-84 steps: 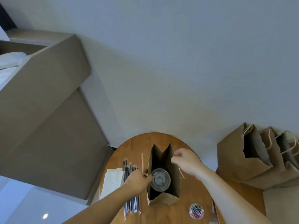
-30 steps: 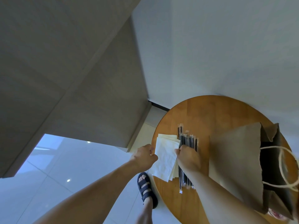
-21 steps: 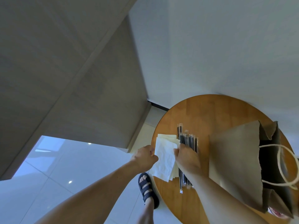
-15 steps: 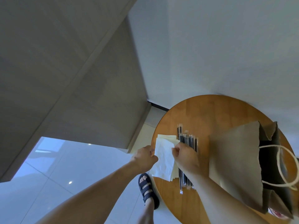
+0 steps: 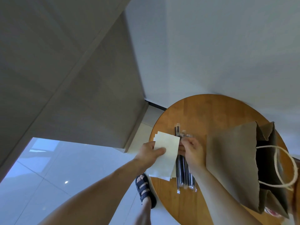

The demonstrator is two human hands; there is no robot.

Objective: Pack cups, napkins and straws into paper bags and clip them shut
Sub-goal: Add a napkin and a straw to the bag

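At the bottom of the frame, two bare arms reach up from the lower edge. Between them, a foot in a dark blue strap sandal [image 5: 144, 189] stands on the shiny white tile floor [image 5: 48, 176].

The left hand [image 5: 150, 153] is in the middle of the frame. Its thumb lies on top of a white paper napkin [image 5: 168, 143] and the fingers are under it, so it pinches the napkin by its left edge. More white napkins [image 5: 155, 138] peek out from under that one, at the left edge of the round brown wooden table [image 5: 203, 111].

The right hand [image 5: 193, 151] is just beside the napkin on its right. Its fingers are curled over the black straws in clear wrappers [image 5: 183, 174]. I cannot tell if they hold a straw or only touch them. The straws lie side by side on the table, between the napkins and the bag.

On the right stands a brown paper bag [image 5: 232, 159] with its top open and dark inside. A pale rope handle [image 5: 277, 168] loops out of it. A small pink and red thing [image 5: 271, 212] peeks out behind the bag at the lower right, too hidden to tell what it is.

Farther back, a big grey wooden cabinet [image 5: 65, 78] fills the upper left, and a plain white wall [image 5: 211, 46] fills the upper right.
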